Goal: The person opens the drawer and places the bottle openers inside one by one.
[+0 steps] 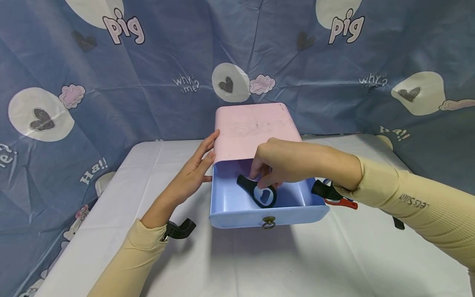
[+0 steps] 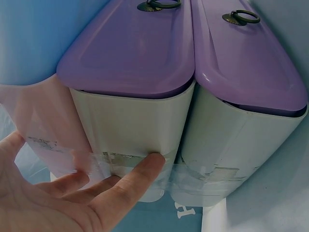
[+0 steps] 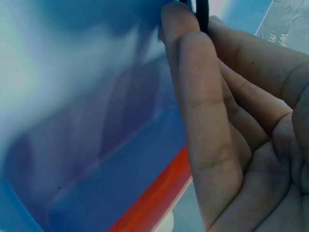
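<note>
A pink box casing (image 1: 256,128) stands on the table with its blue drawer (image 1: 237,206) pulled out toward me. My left hand (image 1: 196,169) lies flat against the casing's left side, fingers straight. In the left wrist view those fingers (image 2: 140,169) press on the taped casing wall (image 2: 130,125). My right hand (image 1: 261,179) reaches into the drawer and pinches a black bottle opener (image 1: 256,190) by its ring end. The right wrist view shows my fingertips (image 3: 183,29) on the opener's black ring (image 3: 202,14) above the drawer floor (image 3: 96,145).
A brass ring pull (image 1: 269,222) hangs on the drawer front. A black and red tool (image 1: 334,196) lies right of the drawer, partly under my right wrist. A white cloth (image 1: 259,264) covers the table, and a blue printed curtain (image 1: 111,82) hangs close behind.
</note>
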The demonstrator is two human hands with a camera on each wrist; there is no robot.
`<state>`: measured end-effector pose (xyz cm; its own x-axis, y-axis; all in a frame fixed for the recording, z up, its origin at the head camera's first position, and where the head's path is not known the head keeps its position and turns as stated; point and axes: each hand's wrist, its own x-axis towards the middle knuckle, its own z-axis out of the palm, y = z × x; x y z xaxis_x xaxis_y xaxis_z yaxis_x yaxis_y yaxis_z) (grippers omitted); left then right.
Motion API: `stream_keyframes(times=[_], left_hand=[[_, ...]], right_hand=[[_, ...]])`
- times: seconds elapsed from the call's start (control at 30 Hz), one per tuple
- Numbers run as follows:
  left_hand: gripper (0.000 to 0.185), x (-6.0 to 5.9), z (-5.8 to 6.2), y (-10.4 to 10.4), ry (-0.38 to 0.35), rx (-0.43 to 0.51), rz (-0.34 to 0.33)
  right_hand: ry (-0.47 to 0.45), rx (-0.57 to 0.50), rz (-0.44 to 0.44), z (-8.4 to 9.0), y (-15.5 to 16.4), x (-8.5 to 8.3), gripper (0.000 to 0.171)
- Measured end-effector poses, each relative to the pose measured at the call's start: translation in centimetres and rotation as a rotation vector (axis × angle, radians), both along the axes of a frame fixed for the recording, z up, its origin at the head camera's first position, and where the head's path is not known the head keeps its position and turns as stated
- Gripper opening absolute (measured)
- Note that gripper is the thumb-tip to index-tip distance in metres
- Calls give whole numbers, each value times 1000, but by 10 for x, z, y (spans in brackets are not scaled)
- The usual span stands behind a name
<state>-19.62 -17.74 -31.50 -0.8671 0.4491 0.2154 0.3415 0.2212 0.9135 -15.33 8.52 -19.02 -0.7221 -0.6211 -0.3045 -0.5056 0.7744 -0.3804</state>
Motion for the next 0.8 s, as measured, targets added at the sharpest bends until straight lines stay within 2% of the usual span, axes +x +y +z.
stream_keyframes(times=[0.27, 0.57, 0.8], left_hand=[[56, 1, 0, 0, 7, 3, -1], [56, 1, 0, 1, 7, 2, 0], [56, 2, 1, 1, 5, 0, 1]], right_hand=[[-10, -25, 8, -1, 3, 0, 25], [21, -72, 55, 1, 12, -1, 23], [13, -139, 24, 8, 27, -2, 31]])
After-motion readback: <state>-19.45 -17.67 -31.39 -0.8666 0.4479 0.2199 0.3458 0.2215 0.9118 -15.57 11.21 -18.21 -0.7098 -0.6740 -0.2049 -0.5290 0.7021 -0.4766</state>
